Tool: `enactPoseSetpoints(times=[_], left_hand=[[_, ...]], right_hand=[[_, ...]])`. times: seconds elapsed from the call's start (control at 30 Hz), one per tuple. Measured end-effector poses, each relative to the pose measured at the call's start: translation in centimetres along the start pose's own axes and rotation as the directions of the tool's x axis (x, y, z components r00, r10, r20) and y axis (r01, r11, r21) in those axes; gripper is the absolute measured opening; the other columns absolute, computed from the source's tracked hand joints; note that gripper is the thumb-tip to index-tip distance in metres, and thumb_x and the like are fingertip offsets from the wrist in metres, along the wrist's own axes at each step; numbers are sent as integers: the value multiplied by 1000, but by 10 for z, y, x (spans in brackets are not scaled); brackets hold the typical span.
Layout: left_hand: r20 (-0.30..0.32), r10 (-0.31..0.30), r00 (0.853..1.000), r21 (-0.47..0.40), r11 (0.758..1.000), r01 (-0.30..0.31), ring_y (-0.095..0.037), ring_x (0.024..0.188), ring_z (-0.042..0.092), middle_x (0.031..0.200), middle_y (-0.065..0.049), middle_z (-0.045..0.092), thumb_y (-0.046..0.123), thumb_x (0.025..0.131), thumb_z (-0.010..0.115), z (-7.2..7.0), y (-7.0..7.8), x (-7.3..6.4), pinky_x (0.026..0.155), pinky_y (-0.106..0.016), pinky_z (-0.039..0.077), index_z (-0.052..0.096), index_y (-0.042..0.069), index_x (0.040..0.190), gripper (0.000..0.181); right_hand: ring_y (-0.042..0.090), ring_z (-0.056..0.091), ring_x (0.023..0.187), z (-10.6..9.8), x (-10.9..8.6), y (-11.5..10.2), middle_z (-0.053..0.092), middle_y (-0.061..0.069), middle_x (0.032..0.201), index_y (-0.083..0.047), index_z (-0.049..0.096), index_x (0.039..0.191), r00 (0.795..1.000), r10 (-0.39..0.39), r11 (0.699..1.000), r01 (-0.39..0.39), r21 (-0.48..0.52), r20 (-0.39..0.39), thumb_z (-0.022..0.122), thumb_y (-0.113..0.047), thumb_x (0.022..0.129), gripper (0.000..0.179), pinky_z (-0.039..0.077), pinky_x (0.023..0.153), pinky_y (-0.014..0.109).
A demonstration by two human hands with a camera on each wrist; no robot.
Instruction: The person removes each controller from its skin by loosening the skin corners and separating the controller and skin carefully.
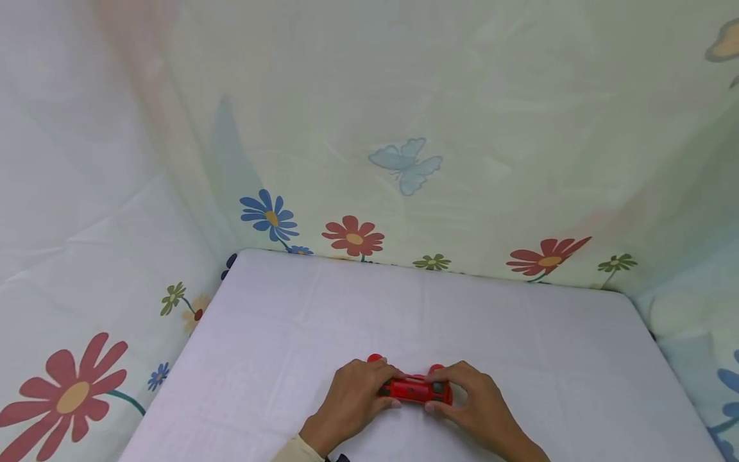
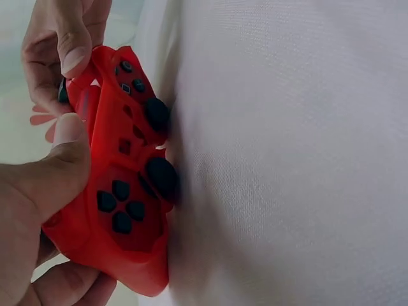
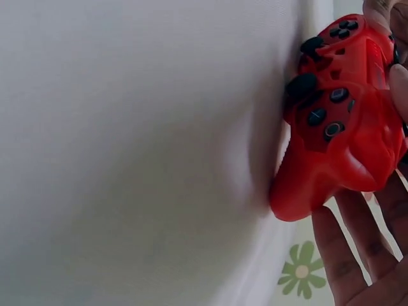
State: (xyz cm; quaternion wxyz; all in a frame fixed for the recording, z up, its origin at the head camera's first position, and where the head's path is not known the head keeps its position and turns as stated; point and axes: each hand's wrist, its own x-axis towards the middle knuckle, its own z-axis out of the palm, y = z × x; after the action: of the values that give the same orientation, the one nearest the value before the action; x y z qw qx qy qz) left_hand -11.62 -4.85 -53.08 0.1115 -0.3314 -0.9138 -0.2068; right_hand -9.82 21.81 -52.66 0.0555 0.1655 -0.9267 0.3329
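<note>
Both hands hold a red game controller low over the white cloth, its two grips pointing away from the person. Its face, with black thumbsticks and buttons, is turned down toward the cloth, the sticks right at the surface. The left hand grips one end between thumb and fingers, on the side with the black direction buttons. At the other end, the right hand pinches the controller near its shoulder, other fingers stretched under the grip. A raised red edge stands off the body beside the right thumb.
A white cloth covers the table. Pale fabric walls printed with flowers and butterflies enclose its back and sides. A small dark object shows at the bottom edge, beside the left sleeve.
</note>
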Motion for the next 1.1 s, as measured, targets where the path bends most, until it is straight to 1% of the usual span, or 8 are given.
enactPoseSetpoints(times=[0.1, 0.2, 0.4, 0.47, 0.67, 0.83, 1.0, 1.1], left_hand=[[38, 3, 999, -47, 999, -1, -6, 94, 70, 113, 17, 78, 51, 81, 88, -3, -5, 3, 78, -20, 52, 76, 30, 123, 49], [115, -3, 993, -145, 989, 20, 2, 88, 65, 110, 19, 78, 52, 81, 89, -7, -13, 10, 78, -19, 49, 78, 32, 120, 45], [266, 41, 963, -309, 950, 45, 6, 99, 65, 113, 23, 76, 47, 90, 83, -19, -25, 24, 87, -21, 51, 79, 35, 119, 32], [278, 59, 959, -326, 945, 37, 6, 99, 65, 110, 24, 77, 46, 94, 80, -21, -27, 28, 86, -19, 50, 80, 34, 117, 26], [263, 72, 962, -326, 945, 18, 5, 88, 64, 97, 25, 76, 47, 96, 76, -21, -31, 36, 80, -15, 47, 82, 32, 103, 18], [317, 97, 943, -378, 925, 32, 1, 88, 63, 96, 25, 73, 46, 91, 83, -25, -38, 39, 81, -16, 47, 81, 31, 100, 18], [342, 144, 928, -440, 898, 23, -2, 88, 62, 94, 23, 71, 46, 87, 88, -29, -46, 45, 80, -16, 48, 78, 31, 93, 18], [375, 186, 908, -449, 893, 2, 3, 92, 64, 100, 24, 75, 46, 87, 87, -30, -48, 49, 82, -16, 48, 76, 31, 90, 19]], right_hand=[[-4, 66, 99, -3, 3, -1, 68, -31, 103, -45, 77, 111, 999, 13, 1000, -13, -5, 30, 96, -43, 74, 41, 60, 90, 31], [-3, 66, 100, -5, 5, -2, 69, -31, 102, -46, 77, 110, 998, 38, 999, -38, -2, 53, 96, -43, 74, 41, 60, 91, 32], [-2, 66, 100, -6, 5, 1, 69, -31, 102, -46, 77, 109, 994, 69, 997, -71, 26, 80, 92, -54, 74, 38, 60, 90, 30], [-2, 66, 99, -5, 3, 3, 69, -30, 100, -45, 78, 109, 995, 60, 997, -64, 49, 77, 92, -52, 74, 38, 60, 90, 30], [-3, 65, 100, -4, 1, 5, 69, -29, 101, -43, 78, 110, 997, 38, 996, -44, 80, 74, 92, -50, 76, 37, 60, 91, 30], [-2, 65, 99, -4, 4, 2, 70, -29, 101, -38, 80, 111, 996, 28, 995, -35, 93, 81, 92, -49, 77, 38, 62, 90, 32], [-2, 66, 98, -4, 6, -2, 70, -28, 100, -39, 80, 109, 992, 68, 992, -78, 95, 103, 90, -55, 77, 38, 62, 90, 33], [-2, 65, 97, -4, 6, -4, 69, -27, 100, -39, 80, 109, 989, 88, 991, -98, 86, 115, 90, -57, 76, 38, 63, 90, 33]])
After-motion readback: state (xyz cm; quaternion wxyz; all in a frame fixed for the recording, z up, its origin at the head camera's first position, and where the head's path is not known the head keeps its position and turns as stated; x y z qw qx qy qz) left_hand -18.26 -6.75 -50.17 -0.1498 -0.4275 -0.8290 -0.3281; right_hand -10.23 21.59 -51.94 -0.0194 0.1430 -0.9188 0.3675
